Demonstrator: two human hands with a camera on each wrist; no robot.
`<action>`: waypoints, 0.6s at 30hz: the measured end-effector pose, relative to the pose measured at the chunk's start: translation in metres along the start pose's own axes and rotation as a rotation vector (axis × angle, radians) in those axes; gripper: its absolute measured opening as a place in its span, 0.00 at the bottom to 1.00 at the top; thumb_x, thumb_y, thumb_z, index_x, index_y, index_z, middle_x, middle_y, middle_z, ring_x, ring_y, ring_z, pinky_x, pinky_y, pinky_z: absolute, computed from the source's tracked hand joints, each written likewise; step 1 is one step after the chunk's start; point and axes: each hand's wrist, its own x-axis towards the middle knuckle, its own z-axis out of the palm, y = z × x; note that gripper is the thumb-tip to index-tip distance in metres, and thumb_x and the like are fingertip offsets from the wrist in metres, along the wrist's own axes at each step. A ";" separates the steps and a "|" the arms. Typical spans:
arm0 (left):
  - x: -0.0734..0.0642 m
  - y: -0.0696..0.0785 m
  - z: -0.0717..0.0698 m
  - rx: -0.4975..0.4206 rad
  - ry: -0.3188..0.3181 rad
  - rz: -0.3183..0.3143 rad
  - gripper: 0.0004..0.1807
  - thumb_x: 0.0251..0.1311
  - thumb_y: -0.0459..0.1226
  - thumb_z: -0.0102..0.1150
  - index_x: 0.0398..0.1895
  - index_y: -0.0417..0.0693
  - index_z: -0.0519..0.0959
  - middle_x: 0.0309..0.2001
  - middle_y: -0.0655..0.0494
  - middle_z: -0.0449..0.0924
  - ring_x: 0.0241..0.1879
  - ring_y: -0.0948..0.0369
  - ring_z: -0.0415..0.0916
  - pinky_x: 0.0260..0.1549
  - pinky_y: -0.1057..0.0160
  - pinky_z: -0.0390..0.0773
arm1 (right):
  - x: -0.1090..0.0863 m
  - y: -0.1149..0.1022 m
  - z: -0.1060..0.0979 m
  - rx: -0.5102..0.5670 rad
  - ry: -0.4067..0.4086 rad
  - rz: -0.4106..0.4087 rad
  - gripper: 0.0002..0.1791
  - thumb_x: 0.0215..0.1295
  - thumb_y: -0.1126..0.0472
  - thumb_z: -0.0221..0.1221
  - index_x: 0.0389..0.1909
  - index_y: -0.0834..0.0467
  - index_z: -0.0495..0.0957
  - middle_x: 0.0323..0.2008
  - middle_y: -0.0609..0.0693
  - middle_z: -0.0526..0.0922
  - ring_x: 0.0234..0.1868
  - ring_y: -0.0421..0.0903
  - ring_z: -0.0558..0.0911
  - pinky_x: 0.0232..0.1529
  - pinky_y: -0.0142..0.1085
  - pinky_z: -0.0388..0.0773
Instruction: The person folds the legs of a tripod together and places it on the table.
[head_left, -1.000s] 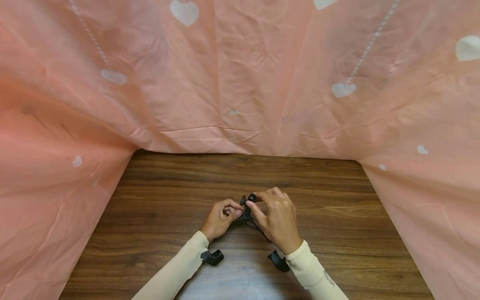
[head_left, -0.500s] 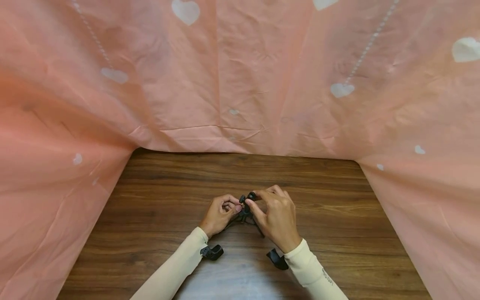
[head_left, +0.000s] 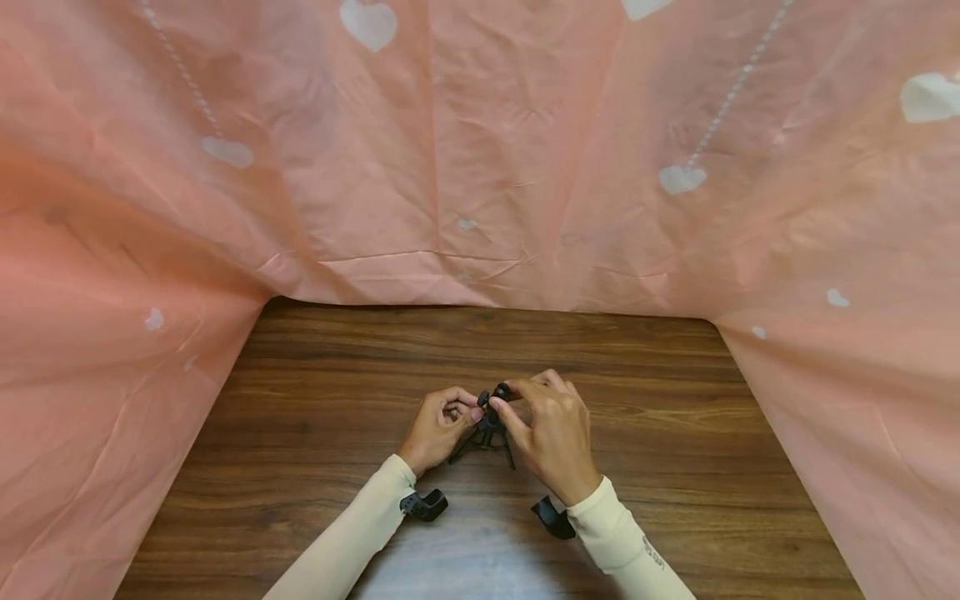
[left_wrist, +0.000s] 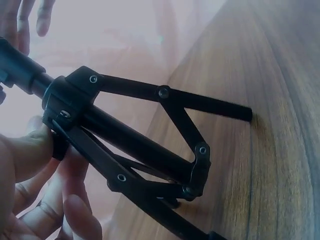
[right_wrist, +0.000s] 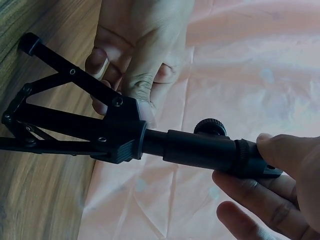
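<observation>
Mini tripod (head_left: pixel 487 433), black, one: lower centre of the head frame, held between your left hand (head_left: pixel 437 429) and your right hand (head_left: pixel 553 429), over the brown worktop (head_left: pixel 337 358).

Legs (left_wrist: pixel 220 105): splayed from the centre column (left_wrist: pixel 135 137), hinged braces (left_wrist: pixel 184 125) angled outward. Whether the feet (right_wrist: pixel 30 44) bear on the worktop cannot be told.

Left hand: thumb and fingers narrow, pinching at the leg hub (left_wrist: pixel 71 102), left side of the left wrist frame.

Right hand: thumb and fingers gripping the top end of the upper tube (right_wrist: pixel 197 147), lower right of the right wrist frame.

Knurled knob (right_wrist: pixel 210 127): fitted to the upper tube, right of centre in the right wrist frame; tight or loose cannot be told.

Done, by judgement: your leg spread, apparently well along. Left, by judgement: any adjusting at hub or tube, and your release; the tripod is not yet free of your hands.
</observation>
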 end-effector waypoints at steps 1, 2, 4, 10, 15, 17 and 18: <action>0.000 0.001 0.000 -0.002 0.003 -0.003 0.07 0.69 0.33 0.69 0.43 0.36 0.85 0.35 0.41 0.87 0.28 0.69 0.76 0.31 0.72 0.75 | 0.000 0.000 0.000 -0.003 0.000 0.000 0.14 0.64 0.49 0.74 0.40 0.57 0.91 0.33 0.48 0.93 0.37 0.47 0.85 0.35 0.44 0.79; -0.001 0.001 0.000 -0.002 0.006 -0.004 0.07 0.69 0.33 0.69 0.43 0.36 0.85 0.35 0.40 0.87 0.28 0.69 0.76 0.31 0.72 0.75 | 0.000 0.000 0.000 -0.005 0.000 0.000 0.15 0.64 0.49 0.74 0.40 0.57 0.91 0.33 0.48 0.93 0.37 0.47 0.85 0.36 0.44 0.79; -0.001 0.002 0.000 -0.006 0.011 -0.003 0.07 0.69 0.33 0.69 0.43 0.36 0.85 0.35 0.40 0.87 0.28 0.69 0.77 0.31 0.73 0.75 | 0.000 0.000 -0.001 -0.006 -0.001 0.001 0.15 0.64 0.49 0.74 0.40 0.57 0.91 0.33 0.48 0.93 0.37 0.47 0.84 0.36 0.44 0.79; -0.002 0.003 0.002 -0.024 0.022 -0.014 0.07 0.68 0.32 0.69 0.43 0.35 0.85 0.35 0.39 0.88 0.27 0.70 0.77 0.30 0.73 0.75 | -0.001 -0.001 -0.002 -0.015 -0.008 0.001 0.14 0.65 0.49 0.73 0.40 0.56 0.90 0.33 0.47 0.93 0.36 0.47 0.84 0.36 0.44 0.79; -0.003 0.005 0.004 -0.050 0.018 -0.003 0.07 0.69 0.32 0.69 0.43 0.34 0.85 0.35 0.39 0.88 0.27 0.70 0.77 0.27 0.72 0.75 | 0.001 0.000 -0.003 -0.021 0.015 -0.019 0.14 0.65 0.50 0.74 0.40 0.58 0.90 0.31 0.49 0.92 0.35 0.48 0.84 0.34 0.45 0.79; -0.003 0.005 0.004 -0.072 0.020 -0.002 0.07 0.70 0.32 0.68 0.43 0.33 0.85 0.35 0.40 0.87 0.26 0.69 0.77 0.25 0.71 0.75 | 0.001 -0.001 -0.002 -0.019 0.023 -0.028 0.15 0.65 0.50 0.74 0.40 0.59 0.90 0.31 0.49 0.92 0.35 0.48 0.84 0.34 0.45 0.79; -0.003 0.005 0.004 -0.080 0.022 -0.002 0.07 0.70 0.32 0.68 0.44 0.33 0.85 0.34 0.41 0.87 0.25 0.69 0.77 0.24 0.71 0.76 | 0.002 -0.001 -0.003 -0.017 0.024 -0.030 0.15 0.65 0.50 0.74 0.40 0.59 0.90 0.31 0.50 0.92 0.36 0.48 0.85 0.34 0.45 0.80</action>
